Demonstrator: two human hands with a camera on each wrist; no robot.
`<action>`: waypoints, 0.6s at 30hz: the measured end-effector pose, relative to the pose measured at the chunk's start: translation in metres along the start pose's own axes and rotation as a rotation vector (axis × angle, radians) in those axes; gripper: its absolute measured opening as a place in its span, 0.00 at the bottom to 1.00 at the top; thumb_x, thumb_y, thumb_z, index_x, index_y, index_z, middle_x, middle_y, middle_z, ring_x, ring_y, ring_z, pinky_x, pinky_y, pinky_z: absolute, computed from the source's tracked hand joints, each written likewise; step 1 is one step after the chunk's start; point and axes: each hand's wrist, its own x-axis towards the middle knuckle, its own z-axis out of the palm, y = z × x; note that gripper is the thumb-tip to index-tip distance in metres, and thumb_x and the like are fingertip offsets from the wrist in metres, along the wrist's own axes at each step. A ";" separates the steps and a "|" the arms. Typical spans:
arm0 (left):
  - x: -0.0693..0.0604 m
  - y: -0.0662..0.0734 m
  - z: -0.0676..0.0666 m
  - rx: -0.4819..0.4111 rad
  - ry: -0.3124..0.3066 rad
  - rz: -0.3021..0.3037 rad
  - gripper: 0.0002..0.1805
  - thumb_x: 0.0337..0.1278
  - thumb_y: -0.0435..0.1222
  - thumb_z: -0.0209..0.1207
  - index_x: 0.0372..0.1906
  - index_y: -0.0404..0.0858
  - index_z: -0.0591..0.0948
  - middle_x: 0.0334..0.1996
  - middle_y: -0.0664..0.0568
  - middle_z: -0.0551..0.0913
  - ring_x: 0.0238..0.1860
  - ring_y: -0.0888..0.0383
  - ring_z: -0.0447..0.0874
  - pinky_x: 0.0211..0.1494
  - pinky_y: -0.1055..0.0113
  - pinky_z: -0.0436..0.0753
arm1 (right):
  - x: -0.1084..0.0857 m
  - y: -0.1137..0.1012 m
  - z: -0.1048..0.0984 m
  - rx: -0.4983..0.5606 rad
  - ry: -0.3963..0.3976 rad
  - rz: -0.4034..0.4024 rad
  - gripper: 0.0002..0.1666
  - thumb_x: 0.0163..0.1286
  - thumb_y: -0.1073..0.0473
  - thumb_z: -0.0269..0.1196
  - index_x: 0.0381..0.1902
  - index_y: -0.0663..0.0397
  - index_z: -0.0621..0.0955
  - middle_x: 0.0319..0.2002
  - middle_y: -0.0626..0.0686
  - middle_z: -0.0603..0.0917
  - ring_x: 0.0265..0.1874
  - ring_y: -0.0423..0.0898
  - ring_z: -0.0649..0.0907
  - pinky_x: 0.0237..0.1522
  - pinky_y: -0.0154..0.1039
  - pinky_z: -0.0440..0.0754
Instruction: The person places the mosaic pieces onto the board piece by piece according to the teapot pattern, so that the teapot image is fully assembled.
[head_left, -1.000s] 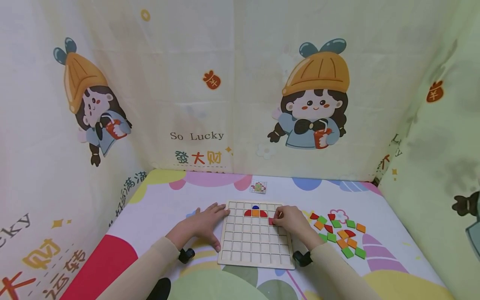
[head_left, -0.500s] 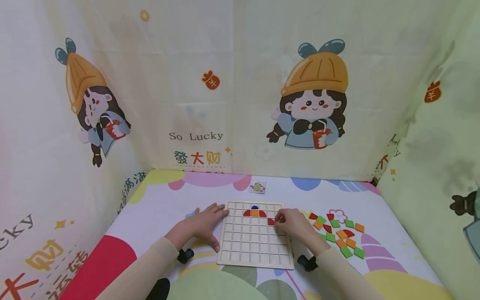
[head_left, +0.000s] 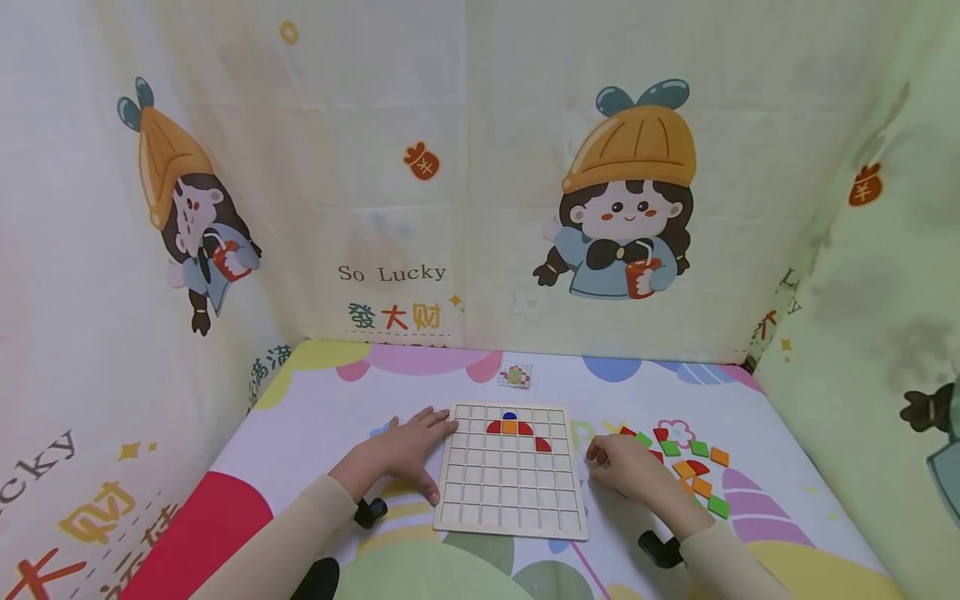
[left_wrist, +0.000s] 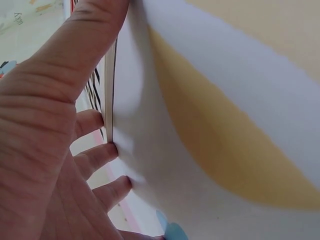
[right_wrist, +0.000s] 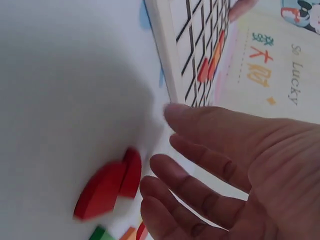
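A pale square board (head_left: 510, 492) is being supported by the worktop (head_left: 570, 385), its face being divided into small cells by thin lines. Near its far edge, an orange square (head_left: 510, 427) is being flanked by two red wedges (head_left: 493, 428), their outer sides rounded, and is being topped by a blue piece (head_left: 510, 416). One row lower and one column right, a lone red wedge (head_left: 543, 446) is being held within a cell. The board's left edge is being touched by the left hand (head_left: 401, 450), whose fingers are being kept spread and nearly straight. The right hand (head_left: 626, 471) is being held just beside the right edge, its fingers loosely bent, nothing visibly being grasped. Beyond it, loose pieces (head_left: 699, 448) in red, green and orange are being partly hidden by that hand.
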 end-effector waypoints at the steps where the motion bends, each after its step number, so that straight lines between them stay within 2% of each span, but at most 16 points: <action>1: 0.000 0.000 0.000 -0.003 0.001 0.000 0.69 0.26 0.67 0.79 0.81 0.50 0.62 0.83 0.49 0.56 0.83 0.40 0.48 0.68 0.18 0.57 | -0.001 0.003 -0.002 -0.005 -0.002 0.002 0.09 0.61 0.66 0.73 0.39 0.53 0.85 0.35 0.50 0.84 0.34 0.46 0.78 0.39 0.44 0.84; 6: 0.000 -0.002 0.001 -0.009 0.004 0.006 0.69 0.25 0.67 0.79 0.81 0.50 0.62 0.83 0.48 0.56 0.83 0.40 0.48 0.68 0.18 0.56 | -0.004 0.013 -0.007 -0.048 -0.010 0.005 0.12 0.58 0.66 0.76 0.39 0.52 0.85 0.34 0.49 0.83 0.35 0.46 0.79 0.41 0.45 0.86; 9: -0.001 -0.002 0.001 -0.008 0.000 0.004 0.69 0.26 0.67 0.79 0.81 0.50 0.62 0.83 0.49 0.56 0.83 0.40 0.48 0.68 0.18 0.57 | -0.004 0.018 -0.005 -0.056 -0.022 0.004 0.14 0.56 0.65 0.78 0.37 0.51 0.85 0.32 0.48 0.82 0.34 0.46 0.78 0.39 0.43 0.86; 18: 0.001 -0.001 0.002 0.004 -0.007 -0.001 0.70 0.25 0.68 0.78 0.81 0.51 0.62 0.83 0.49 0.55 0.83 0.40 0.48 0.68 0.19 0.57 | -0.002 0.022 -0.002 -0.066 -0.027 -0.005 0.12 0.57 0.64 0.78 0.31 0.49 0.83 0.28 0.47 0.81 0.31 0.46 0.76 0.37 0.42 0.83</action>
